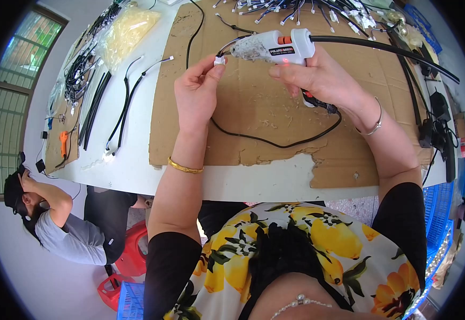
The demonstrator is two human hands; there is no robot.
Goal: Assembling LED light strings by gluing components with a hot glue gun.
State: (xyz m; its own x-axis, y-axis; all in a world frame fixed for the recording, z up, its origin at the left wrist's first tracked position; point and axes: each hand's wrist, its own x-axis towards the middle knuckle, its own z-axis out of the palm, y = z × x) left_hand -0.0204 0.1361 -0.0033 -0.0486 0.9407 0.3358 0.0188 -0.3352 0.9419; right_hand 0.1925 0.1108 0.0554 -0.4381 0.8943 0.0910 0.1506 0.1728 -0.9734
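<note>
My right hand (318,77) is wrapped round the grip of a white hot glue gun (267,47). A black glue stick (382,45) sticks out of its back end, and its nozzle points left. Between thumb and fingertips, my left hand (199,88) pinches a small white connector (219,60) with thin dark wires. The glue gun's smeared nozzle is right beside this connector; whether they touch I cannot tell. A black power cord (280,145) loops below the gun over a brown cardboard sheet (275,117).
Wire harnesses (296,8) with white plugs lie at the far edge. On the left are a clear bag (128,32), black tubes (94,109), sleeved cables (123,112) and an orange glue gun (64,144). Another person (72,229) sits at the left. Blue crates (438,218) stand at the right.
</note>
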